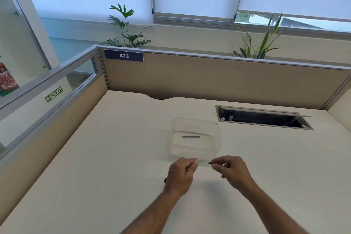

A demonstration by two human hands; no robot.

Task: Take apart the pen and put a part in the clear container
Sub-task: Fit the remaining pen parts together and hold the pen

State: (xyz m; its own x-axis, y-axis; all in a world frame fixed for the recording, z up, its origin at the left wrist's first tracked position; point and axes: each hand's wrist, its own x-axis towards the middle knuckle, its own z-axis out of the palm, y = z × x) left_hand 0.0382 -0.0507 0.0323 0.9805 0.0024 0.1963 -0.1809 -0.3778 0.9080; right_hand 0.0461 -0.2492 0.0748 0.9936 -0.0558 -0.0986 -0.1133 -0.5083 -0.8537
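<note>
hands hovered over the desk's near middle: left hand [180, 174] pinched the clear pen barrel [199, 161], right hand [230, 169] pinched a small dark part [210, 163], tips just apart. clear container [214, 150] sat just beyond, nearer the right.

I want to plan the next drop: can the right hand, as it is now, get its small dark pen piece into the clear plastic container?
Probably yes. The right hand is near the open-topped clear plastic container; nothing stands between. Its small dark pen piece is pinched.
</note>
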